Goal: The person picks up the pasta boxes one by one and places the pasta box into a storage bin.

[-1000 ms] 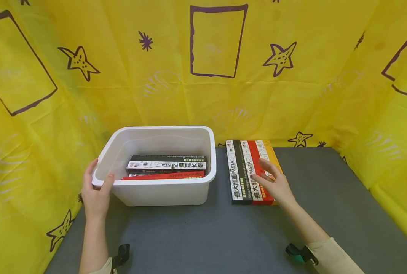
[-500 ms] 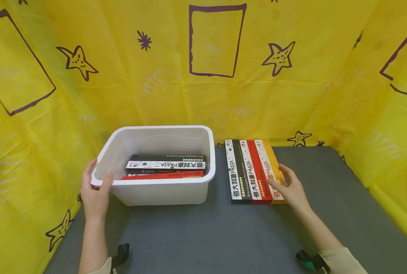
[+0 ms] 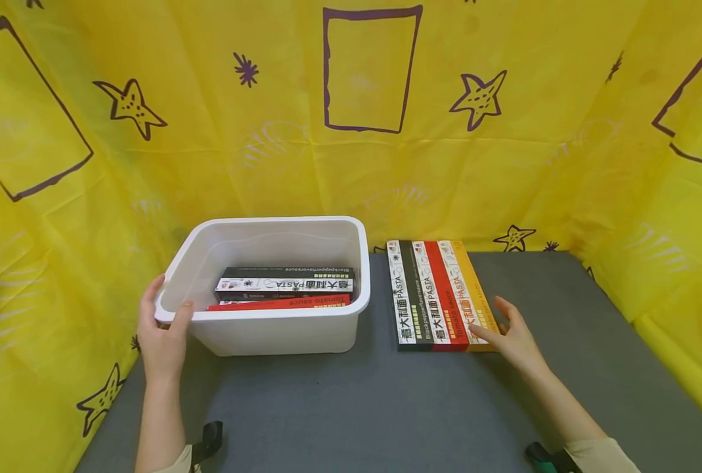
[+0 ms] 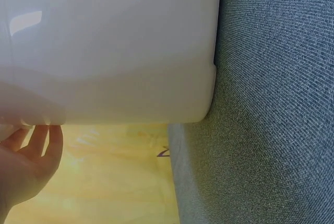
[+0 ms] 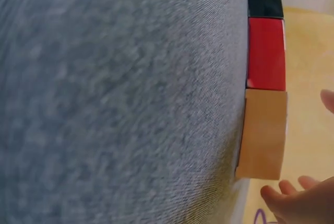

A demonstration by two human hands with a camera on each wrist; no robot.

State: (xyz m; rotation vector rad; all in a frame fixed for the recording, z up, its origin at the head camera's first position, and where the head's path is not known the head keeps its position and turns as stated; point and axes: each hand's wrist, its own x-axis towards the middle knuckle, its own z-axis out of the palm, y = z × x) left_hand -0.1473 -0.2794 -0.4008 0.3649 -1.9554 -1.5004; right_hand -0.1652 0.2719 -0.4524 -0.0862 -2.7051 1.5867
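My left hand grips the rim of a white plastic tub at its near left corner, thumb inside and fingers outside. In the tub lie a black pasta box and a red one in front of it. To the right, three pasta boxes lie side by side on the table: black, red and orange. At the orange box's near right side is my right hand, fingers spread, thumb over the top. In the right wrist view, its fingertips are just beyond the box's end.
A grey cloth-covered table runs under everything. Yellow printed fabric hangs behind and along both sides, close behind the tub and boxes. A dark band is worn on each wrist.
My right hand has moved right and slightly nearer, from above the red and orange boxes to the orange box's outer side. The left hand keeps its grip on the tub.
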